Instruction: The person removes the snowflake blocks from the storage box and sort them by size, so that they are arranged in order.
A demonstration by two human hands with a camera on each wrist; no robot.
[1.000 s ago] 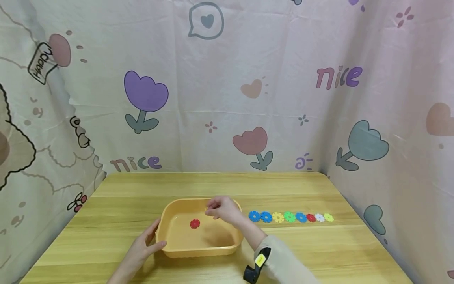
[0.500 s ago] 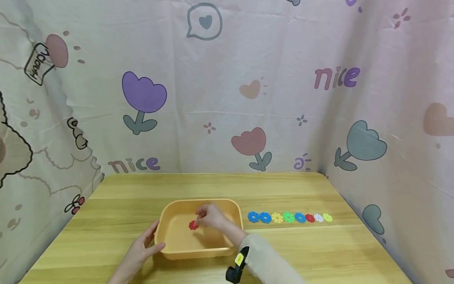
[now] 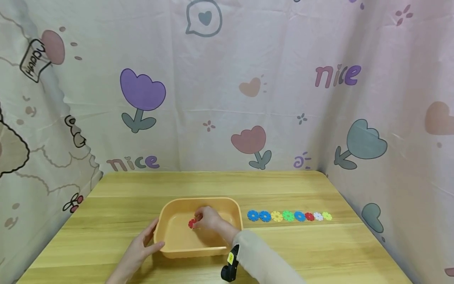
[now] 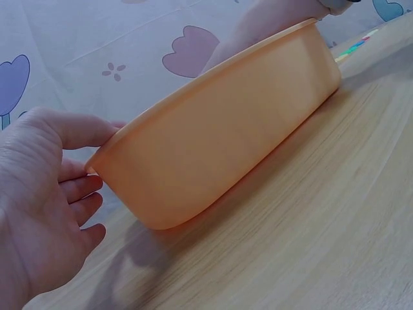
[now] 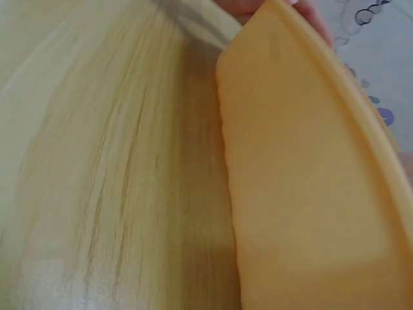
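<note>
The yellow-orange plastic basin [image 3: 196, 252] rests on the wooden table in the head view. My left hand [image 3: 140, 246] holds its left end, thumb over the rim and fingers against the outside; the left wrist view shows this hand [image 4: 45, 187] close up. Inside the basin, my right hand [image 3: 209, 219] reaches down with bent fingers, thumb and fingertips at the right edge of a red flower-shaped plastic disc [image 3: 191, 224]. Part of the disc is behind those fingers. In the right wrist view, the basin's wall [image 5: 303, 168] hides most of the right hand.
Right of the basin, a row of flower-shaped discs runs across the table [image 3: 301, 244]: blue discs [image 3: 265, 216], a yellow disc [image 3: 277, 216], a green disc [image 3: 288, 215], a smaller red disc [image 3: 309, 216], a white disc [image 3: 318, 216] and a yellow-green disc [image 3: 327, 216]. A printed curtain [image 3: 213, 98] stands behind.
My right hand has moved left and down from above the basin's right side to the red disc inside. The left hand stays on the rim. The row of discs looks unchanged.
</note>
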